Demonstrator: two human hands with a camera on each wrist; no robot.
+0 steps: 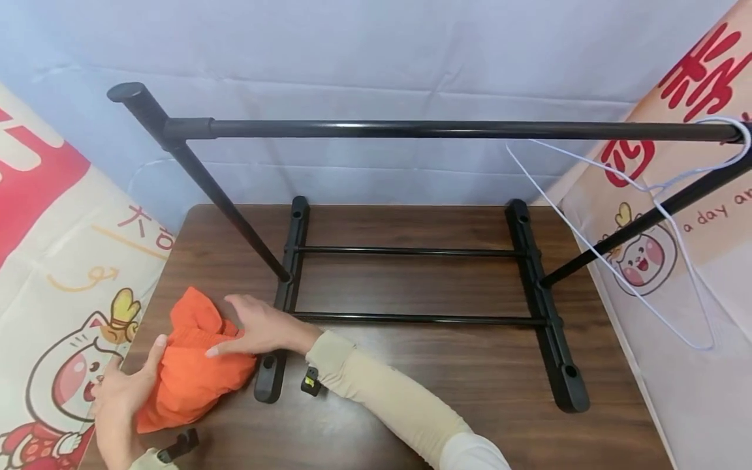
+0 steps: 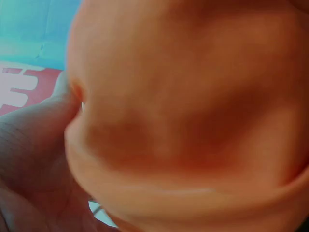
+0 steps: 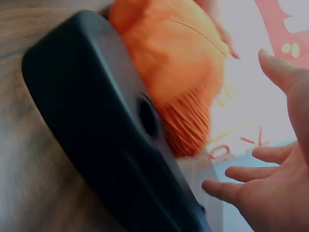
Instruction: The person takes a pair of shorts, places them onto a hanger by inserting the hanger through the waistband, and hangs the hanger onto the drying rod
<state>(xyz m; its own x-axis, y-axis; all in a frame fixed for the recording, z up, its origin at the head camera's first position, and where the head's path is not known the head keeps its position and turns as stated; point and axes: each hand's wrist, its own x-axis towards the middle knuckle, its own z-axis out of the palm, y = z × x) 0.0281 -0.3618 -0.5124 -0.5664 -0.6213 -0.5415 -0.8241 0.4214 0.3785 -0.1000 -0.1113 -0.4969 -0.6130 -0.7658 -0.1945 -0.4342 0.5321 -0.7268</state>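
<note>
A bunched orange cloth item [image 1: 196, 365], with a gathered elastic-looking part, lies in a heap at the left of the wooden table. Against its left side is my left hand [image 1: 123, 401], thumb raised along the fabric; its other fingers are mostly hidden. In the left wrist view the orange fabric [image 2: 188, 96] fills most of the picture beside that hand [image 2: 34, 154]. My right hand [image 1: 264, 326] reaches over the rack's left foot, fingers spread at the cloth's right edge. The right wrist view shows this hand [image 3: 275, 179] with nothing in its fingers.
A black metal garment rack [image 1: 411, 320] stands on the brown tabletop [image 1: 405, 391], its top bar [image 1: 411, 129] running across. At the right end hangs a white wire hanger [image 1: 675, 196]. Printed cloth panels [image 1: 47, 287] flank the table, with a pale sheet [image 1: 376, 59] behind.
</note>
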